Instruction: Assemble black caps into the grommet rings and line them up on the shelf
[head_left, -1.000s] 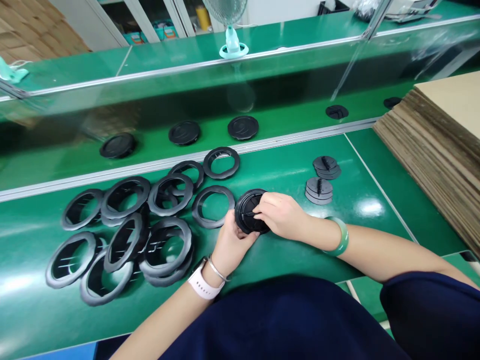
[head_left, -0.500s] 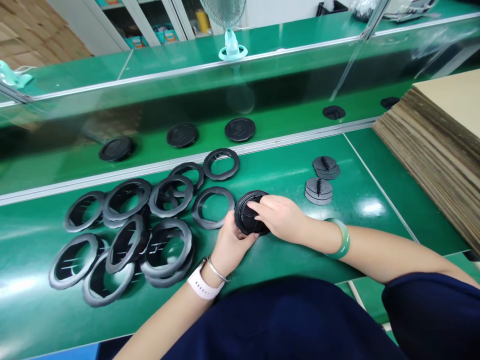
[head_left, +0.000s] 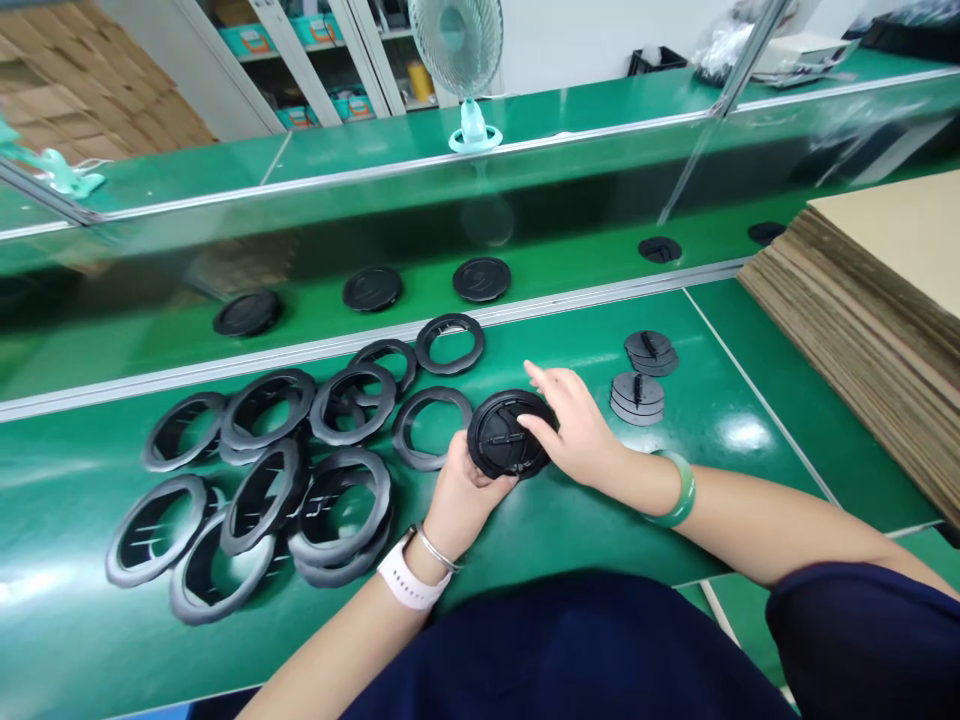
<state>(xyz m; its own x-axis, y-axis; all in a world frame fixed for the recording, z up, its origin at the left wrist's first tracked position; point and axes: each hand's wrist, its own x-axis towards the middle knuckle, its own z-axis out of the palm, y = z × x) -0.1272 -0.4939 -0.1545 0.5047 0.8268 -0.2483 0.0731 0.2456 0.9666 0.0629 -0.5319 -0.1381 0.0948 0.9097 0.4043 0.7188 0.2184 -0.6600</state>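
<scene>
Since half a second ago the right hand [head_left: 574, 425] has lifted its fingers off the black round cover [head_left: 510, 435]; they now spread open, with only the thumb and palm edge touching the cover's right side. Left hand [head_left: 469, 480] grips the cover's lower left rim, fingers curled round it, just above the green counter [head_left: 570, 520] near its middle. Loose black rings [head_left: 300, 470] lie in a heap toward the counter's left edge. Two small stacks of black discs [head_left: 637, 385] sit to the right. Folded cardboard [head_left: 877, 290] is piled at the right edge. Finished covers [head_left: 480, 280] rest on the belt [head_left: 112, 345] beyond.
</scene>
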